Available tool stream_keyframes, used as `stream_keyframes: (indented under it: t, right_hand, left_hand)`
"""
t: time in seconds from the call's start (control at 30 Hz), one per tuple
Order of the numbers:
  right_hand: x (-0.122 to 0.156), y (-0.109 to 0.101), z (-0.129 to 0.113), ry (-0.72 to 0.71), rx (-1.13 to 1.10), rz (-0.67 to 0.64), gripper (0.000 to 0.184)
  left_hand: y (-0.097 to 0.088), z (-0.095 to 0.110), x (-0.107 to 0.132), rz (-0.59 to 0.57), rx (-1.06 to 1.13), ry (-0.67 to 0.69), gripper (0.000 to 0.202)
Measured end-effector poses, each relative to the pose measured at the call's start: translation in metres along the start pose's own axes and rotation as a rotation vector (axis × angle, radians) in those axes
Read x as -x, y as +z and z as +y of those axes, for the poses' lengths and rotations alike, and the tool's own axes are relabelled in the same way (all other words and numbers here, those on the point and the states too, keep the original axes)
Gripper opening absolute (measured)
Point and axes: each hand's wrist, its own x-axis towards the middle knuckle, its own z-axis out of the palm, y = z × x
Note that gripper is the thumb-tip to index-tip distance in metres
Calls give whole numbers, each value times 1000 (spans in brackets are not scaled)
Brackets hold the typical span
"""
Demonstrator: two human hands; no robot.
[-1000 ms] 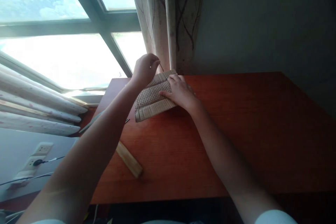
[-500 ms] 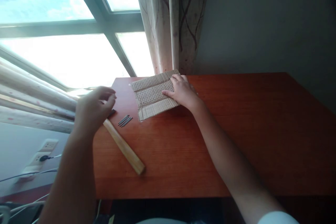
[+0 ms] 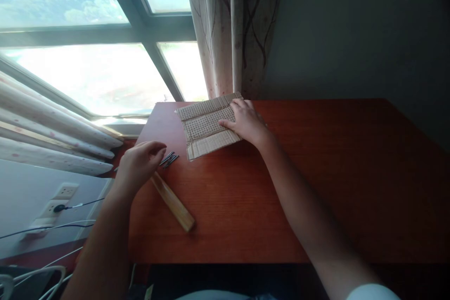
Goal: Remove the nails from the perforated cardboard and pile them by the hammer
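Note:
My right hand (image 3: 247, 122) grips the right side of a piece of perforated cardboard (image 3: 207, 126), its thumb lying on the upper face. The cardboard has rows of small holes and two fold lines, and it sits slightly tilted over the table. Beside it to the left lie several dark metal nails (image 3: 171, 160) in a loose bunch. My left hand (image 3: 142, 161) is right at these nails, its thumb and fingers curled close together. Anything between its fingertips is hidden. Under that hand runs the wooden handle (image 3: 174, 202) of a hammer, whose head is covered.
The reddish-brown wooden table (image 3: 326, 173) stretches far to the right. A window (image 3: 87, 75) and curtains (image 3: 218, 33) stand behind and left. Wall sockets (image 3: 52, 208) with a plug and several cables are at the lower left.
My left hand has come down and to the right, to the nails, which now lie less evenly. The right hand keeps its hold on the cardboard.

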Motion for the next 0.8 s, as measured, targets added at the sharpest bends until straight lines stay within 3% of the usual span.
stream_keyframes:
  t: [0.13,0.27,0.37,0.5,0.63,0.8]
  right_hand:
    - [-1,0,0,2,-1,-3,60]
    - [-1,1,2,0,0,-7,61]
    - [-1,1,2,0,3,-5,62]
    - [-1,1,1,-1,14,5,59]
    - [-1,1,1,-3,13,12,55]
    - [-1,2,1,-11,4,12,55]
  left_hand:
    - [-12,22,-14,168,97,-34,27]
    - [-16,64,-37,257,207,96,26]
    - [-11,96,-60,207,270,243,24]
    - [2,126,-94,55,226,387,26]
    - [20,145,-125,-62,146,451,24]
    - [42,159,-151,-42,117,454,16]
